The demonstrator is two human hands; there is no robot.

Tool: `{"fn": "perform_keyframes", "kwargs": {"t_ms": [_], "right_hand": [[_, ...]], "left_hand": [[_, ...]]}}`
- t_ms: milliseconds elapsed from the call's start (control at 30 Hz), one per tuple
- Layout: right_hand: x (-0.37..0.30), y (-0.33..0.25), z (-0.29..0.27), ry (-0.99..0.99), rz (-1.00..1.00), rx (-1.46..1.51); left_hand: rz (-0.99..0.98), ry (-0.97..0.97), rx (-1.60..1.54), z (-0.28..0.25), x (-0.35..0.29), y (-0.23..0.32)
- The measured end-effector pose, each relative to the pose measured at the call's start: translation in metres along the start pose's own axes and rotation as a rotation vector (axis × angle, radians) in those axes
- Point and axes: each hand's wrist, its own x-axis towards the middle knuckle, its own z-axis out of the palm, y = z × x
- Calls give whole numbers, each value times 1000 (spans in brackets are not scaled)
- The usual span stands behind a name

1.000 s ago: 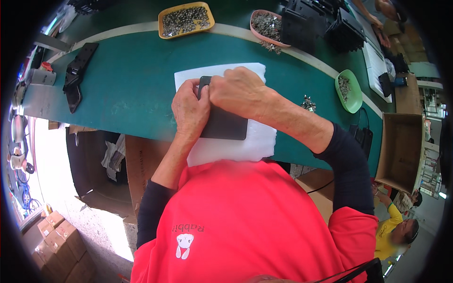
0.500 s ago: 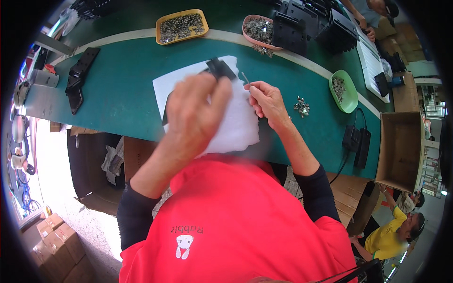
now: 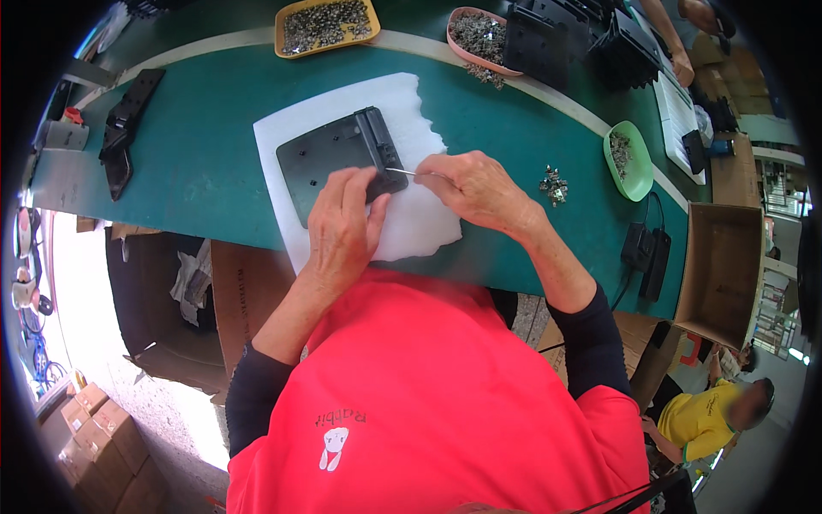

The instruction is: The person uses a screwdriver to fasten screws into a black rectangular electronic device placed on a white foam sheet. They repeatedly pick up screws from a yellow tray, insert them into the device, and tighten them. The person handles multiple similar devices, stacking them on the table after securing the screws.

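Note:
A black plastic panel with a raised block along its right side lies on a white foam sheet. My left hand is on the panel's near edge, its fingers and thumb gripping close to the raised block. Pinched in my right hand is a thin metal rod-like tool. The rod points left, its tip at the lower end of the raised block; whether a small part sits under it is too small to tell.
Small metal parts lie loose on the green table to the right. Farther off are a yellow tray, a pink tray and a green tray of metal pieces. A black bracket lies left; black adapters lie right.
My left hand has dropped from above the foam onto the panel, uncovering it. My right hand has moved left and down, bringing the rod's tip to the raised block.

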Motion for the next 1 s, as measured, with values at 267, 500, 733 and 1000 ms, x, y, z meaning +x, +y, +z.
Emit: {"fn": "perform_keyframes", "kwargs": {"t_ms": [267, 500, 733, 1000], "right_hand": [[22, -17, -7, -255, 58, -109], [30, -12, -1, -294, 45, -49], [18, -16, 6, -166, 133, -69], [-1, -4, 51, 151, -98, -409]], "left_hand": [[12, -23, 43, 3, 6, -5], [38, -56, 62, 0, 9, -7], [55, -26, 99, 3, 7, -9], [77, -41, 126, 1, 6, -10]]}}
